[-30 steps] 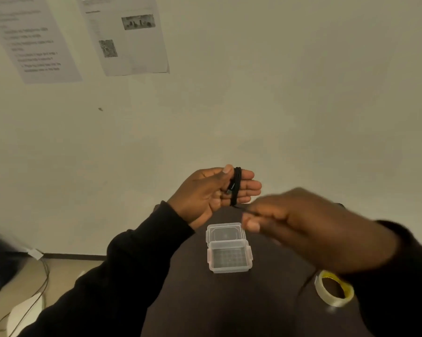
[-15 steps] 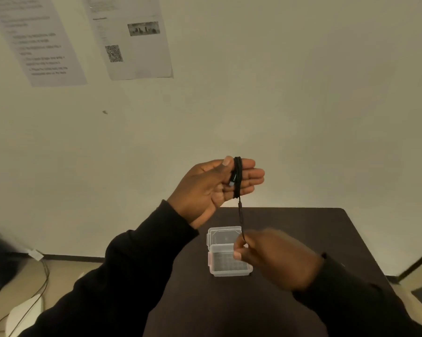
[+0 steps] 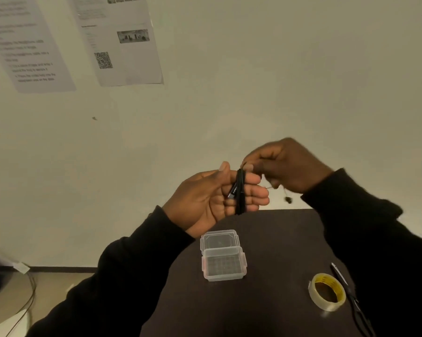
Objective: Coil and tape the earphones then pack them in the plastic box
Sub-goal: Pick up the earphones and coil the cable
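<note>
Black earphones [image 3: 240,190] are wound in a coil around the fingers of my left hand [image 3: 212,198], which is raised above the table with the thumb pressing the plug against the coil. My right hand [image 3: 288,166] is up beside it on the right, fingers pinched on the loose end of the cable at the top of the coil. A small earbud [image 3: 288,200] dangles below that hand. The clear plastic box [image 3: 223,263] stands open on the dark table [image 3: 273,239] below my hands, its lid tipped back.
A roll of clear tape [image 3: 326,295] with a yellow core lies at the table's right, with black scissors [image 3: 351,297] just beyond it. Printed sheets [image 3: 122,42] hang on the wall. Cables and a white object lie on the floor at lower left.
My right hand has swung up from in front of the box to the top right of the coil, carrying the cable's loose end. The left hand has stayed raised with the coil.
</note>
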